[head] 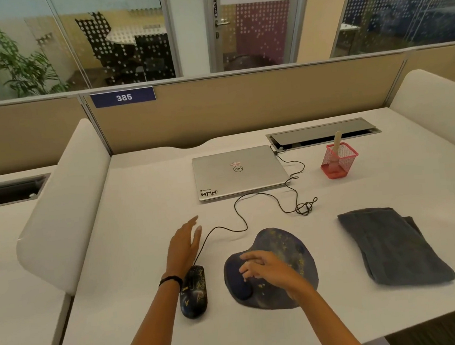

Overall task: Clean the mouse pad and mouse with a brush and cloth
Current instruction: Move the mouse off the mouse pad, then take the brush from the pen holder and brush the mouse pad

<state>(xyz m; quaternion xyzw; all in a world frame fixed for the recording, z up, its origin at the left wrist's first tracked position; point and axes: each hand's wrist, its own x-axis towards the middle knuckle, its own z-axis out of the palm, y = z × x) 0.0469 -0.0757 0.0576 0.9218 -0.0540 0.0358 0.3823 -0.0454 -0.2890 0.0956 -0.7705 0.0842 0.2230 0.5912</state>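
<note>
The mouse pad (279, 239), dark blue with yellowish specks, lies near the front of the white bench (141, 207). A closed silver laptop (237, 171) sits farther back. A folded grey cloth (392, 246) lies to the pad's right, apart from it. The left hand (184, 245) hovers flat with straight, spread fingers and holds nothing, its wrist beside the mouse. The right hand (268, 272) is over the pad's wrist rest (240, 284) with fingers loosely bent, gripping nothing. The speckled black mouse (194, 293) lies just left of the pad. A pink mesh holder (339, 161) right of the laptop holds the brush (337, 140).
</note>
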